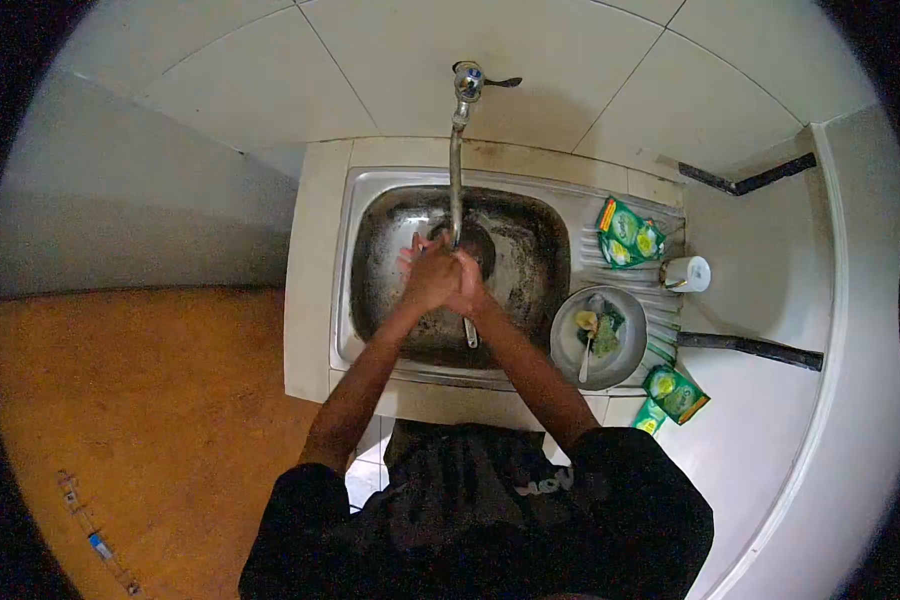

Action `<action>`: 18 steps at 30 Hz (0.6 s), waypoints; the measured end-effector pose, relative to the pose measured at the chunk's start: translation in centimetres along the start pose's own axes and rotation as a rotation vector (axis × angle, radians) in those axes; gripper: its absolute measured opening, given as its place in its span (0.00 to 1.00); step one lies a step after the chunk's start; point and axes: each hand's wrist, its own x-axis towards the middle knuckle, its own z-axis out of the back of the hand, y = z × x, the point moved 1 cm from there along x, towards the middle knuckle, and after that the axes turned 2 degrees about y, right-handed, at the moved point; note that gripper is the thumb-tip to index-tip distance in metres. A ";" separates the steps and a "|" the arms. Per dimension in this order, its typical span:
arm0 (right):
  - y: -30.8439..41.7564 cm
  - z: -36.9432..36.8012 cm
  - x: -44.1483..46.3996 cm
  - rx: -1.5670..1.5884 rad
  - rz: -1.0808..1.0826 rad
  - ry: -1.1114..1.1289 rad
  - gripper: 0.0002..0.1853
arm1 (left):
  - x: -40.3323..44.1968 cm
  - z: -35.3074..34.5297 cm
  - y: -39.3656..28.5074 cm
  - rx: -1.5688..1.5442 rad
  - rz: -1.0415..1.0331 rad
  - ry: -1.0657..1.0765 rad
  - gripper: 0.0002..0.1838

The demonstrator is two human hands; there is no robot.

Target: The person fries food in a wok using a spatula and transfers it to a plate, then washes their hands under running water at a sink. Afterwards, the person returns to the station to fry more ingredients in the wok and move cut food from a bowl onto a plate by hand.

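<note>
My left hand [432, 277] lies across my right hand [465, 284] over the sink basin [525, 335], just below the spout of the tap [456, 185]. Spread fingers, apparently the right hand's, stick out left of the overlapped hands. The left fingers are partly hidden and blurred. No held object can be made out between the palms. A dark round thing [478, 240] lies in the basin behind them. Below the hands a light handle [472, 335] points toward me; its other end is hidden.
Right of the basin, a metal bowl [625, 367] holds a spoon [585, 360], a green scrubber and a yellowish piece. Green packets [625, 232] and a white cup [687, 274] stand on the drainboard. More green packets [676, 393] lie at the front right corner.
</note>
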 end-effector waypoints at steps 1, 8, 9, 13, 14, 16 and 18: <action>0.7 1.3 1.0 0.004 0.092 -0.022 0.31 | 1.9 -4.3 -0.3 -0.630 -0.066 -0.347 0.24; 1.1 -5.3 0.4 0.101 0.204 -0.220 0.37 | 0.7 0.0 -0.1 -0.686 0.101 -0.793 0.32; 0.9 -6.8 -0.3 0.034 0.239 -0.164 0.38 | 2.1 -0.3 1.4 -0.600 0.215 -0.743 0.33; -1.6 -5.8 -0.9 -0.306 0.343 -0.283 0.38 | 0.9 2.0 2.0 -0.843 0.328 -0.623 0.33; -1.9 -5.7 -1.1 -0.301 0.351 -0.284 0.38 | 1.0 1.8 2.3 -0.861 0.226 -0.714 0.33; -2.2 -5.1 -1.5 -0.327 0.260 -0.356 0.36 | -1.7 5.8 0.3 -1.275 0.354 -0.367 0.31; -1.9 -1.6 -1.4 -0.471 0.310 -0.354 0.36 | -3.2 5.7 -1.9 -1.649 0.481 0.021 0.30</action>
